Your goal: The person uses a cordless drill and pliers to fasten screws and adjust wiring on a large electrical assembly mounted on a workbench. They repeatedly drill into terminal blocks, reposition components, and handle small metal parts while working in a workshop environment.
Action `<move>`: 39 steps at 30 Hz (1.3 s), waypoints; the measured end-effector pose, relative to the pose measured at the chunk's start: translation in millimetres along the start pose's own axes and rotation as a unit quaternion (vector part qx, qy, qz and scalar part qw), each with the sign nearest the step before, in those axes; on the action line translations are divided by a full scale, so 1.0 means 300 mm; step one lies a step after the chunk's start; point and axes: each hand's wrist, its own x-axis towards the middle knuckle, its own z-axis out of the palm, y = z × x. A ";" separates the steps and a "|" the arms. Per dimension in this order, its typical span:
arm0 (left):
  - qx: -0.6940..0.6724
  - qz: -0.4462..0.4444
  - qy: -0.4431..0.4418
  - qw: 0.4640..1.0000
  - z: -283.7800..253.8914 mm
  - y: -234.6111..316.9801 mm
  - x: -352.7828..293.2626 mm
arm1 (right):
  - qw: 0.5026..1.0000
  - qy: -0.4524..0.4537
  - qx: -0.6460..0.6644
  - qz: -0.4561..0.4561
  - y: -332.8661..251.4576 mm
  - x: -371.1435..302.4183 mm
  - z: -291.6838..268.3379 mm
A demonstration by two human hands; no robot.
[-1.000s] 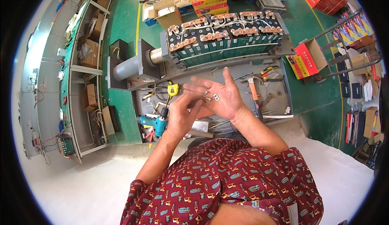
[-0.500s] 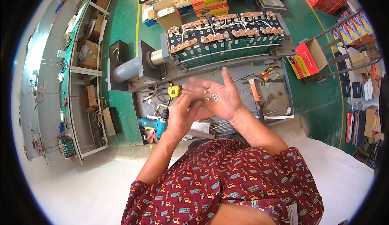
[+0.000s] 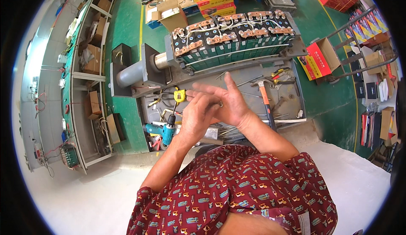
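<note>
Head view: bent fingers of the left hand [image 3: 195,117] sit over the upturned palm of the right hand [image 3: 236,108], and that stacked relation is what matters. Small round silvery metal piece [image 3: 220,104] lies at the right palm, just right of the left fingertips, mostly covered by them; too small and hidden to give a long axis or count. Left hand is the nearer for picking, right hand sits underneath as the support, fingers stretched out flat and thumb pointing away from the body. Left thumb and fingers are bent together; whether anything is pinched between them, can't tell.

Around the grip: yellow tape measure [image 3: 179,95] just left of the left hand, teal-and-black cordless drill [image 3: 168,131] left of its wrist, bit pointing away from the body. Hammer with orange-and-black handle [image 3: 266,99] right of the right hand, handle running back toward the body. Beyond both hands, row of green-and-black battery cells with copper bars [image 3: 230,51], long axis running left to right, well apart from the fingers. Grey metal work surface [image 3: 289,101] lies below the grip.
</note>
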 end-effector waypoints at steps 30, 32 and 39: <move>-0.103 -0.078 0.063 0.990 -0.005 -0.035 -0.009 | 0.995 0.103 0.005 -0.002 0.030 0.041 -0.031; -0.166 -0.097 0.108 0.975 -0.015 -0.071 0.009 | 0.982 0.184 -0.029 -0.031 0.024 0.069 -0.068; -0.182 -0.135 0.217 0.950 -0.209 -0.375 0.169 | 0.658 0.168 -0.686 -0.263 -0.211 0.275 -0.001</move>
